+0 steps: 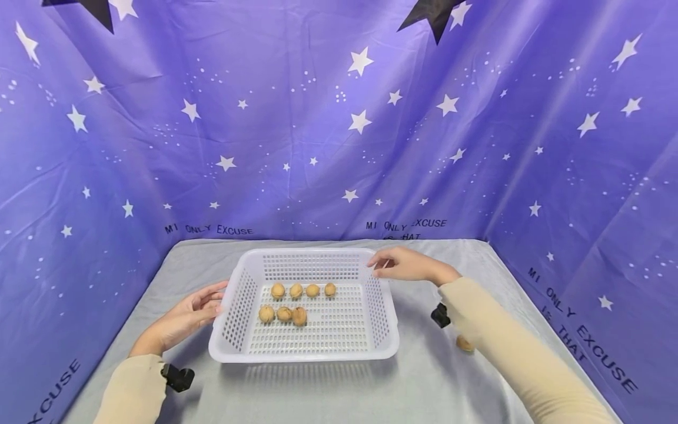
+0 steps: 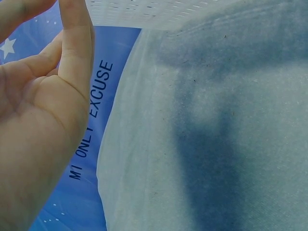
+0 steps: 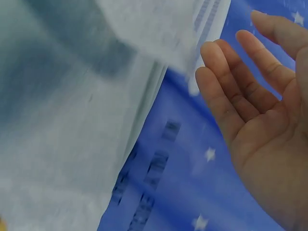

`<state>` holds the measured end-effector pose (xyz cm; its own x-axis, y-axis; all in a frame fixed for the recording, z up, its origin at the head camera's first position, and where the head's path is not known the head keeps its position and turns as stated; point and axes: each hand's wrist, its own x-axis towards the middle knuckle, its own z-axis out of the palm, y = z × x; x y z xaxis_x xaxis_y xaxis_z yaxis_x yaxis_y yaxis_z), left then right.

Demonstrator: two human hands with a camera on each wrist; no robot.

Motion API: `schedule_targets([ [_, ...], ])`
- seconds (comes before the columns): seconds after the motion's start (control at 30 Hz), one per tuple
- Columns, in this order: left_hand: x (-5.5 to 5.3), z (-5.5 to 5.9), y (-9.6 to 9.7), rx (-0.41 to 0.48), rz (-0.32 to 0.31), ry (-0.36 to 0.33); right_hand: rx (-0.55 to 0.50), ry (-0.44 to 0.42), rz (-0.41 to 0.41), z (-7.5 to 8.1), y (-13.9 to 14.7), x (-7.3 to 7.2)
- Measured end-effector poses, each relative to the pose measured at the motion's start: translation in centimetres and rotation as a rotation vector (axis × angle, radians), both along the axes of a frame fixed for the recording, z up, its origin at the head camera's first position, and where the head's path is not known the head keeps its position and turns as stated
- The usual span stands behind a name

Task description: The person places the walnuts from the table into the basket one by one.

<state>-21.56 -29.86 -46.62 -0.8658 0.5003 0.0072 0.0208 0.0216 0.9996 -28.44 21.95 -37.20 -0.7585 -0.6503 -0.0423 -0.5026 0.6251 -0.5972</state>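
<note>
A white perforated plastic basket (image 1: 304,357) sits in the middle, with several walnuts (image 1: 283,314) in two rough rows toward the left of its floor. At its left side my left hand (image 1: 185,318) has its extended fingers and thumb against the outer rim. In the left wrist view this hand (image 2: 45,101) reaches up toward the basket wall (image 2: 139,14), its fingertips cut off by the frame. My right hand (image 1: 405,264) is at the back right corner, fingertips right at the rim. Its fingers (image 3: 219,98) are loosely bent in the right wrist view, with nothing between them and the thumb.
One walnut (image 1: 464,344) lies on the grey cloth-covered table (image 1: 296,400), beside the right sleeve (image 1: 508,347). Purple star-printed curtains (image 1: 312,118) enclose the back and both sides. Small black devices (image 1: 177,377) are strapped at both wrists.
</note>
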Motion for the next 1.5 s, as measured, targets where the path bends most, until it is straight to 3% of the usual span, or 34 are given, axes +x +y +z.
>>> schedule_targets([
  [0.43, 0.0, -0.2, -0.1, 0.007, -0.005, 0.001, -0.026, -0.033, -0.206, -2.2, 10.7, 1.1],
  [0.73, 0.0, 0.1, 0.1, 0.009, -0.002, -0.008, -0.014, -0.114, -0.3, -6.0, 15.7, 2.6],
  [1.1, 0.1, 0.1, 0.0, -0.002, 0.021, -0.024, -0.084, -0.257, -0.323, -8.9, 18.3, 4.0],
  [1.5, 0.1, 0.2, 0.0, 0.001, 0.018, -0.026, -0.08, -0.244, -0.34, -8.6, 17.8, 3.9],
])
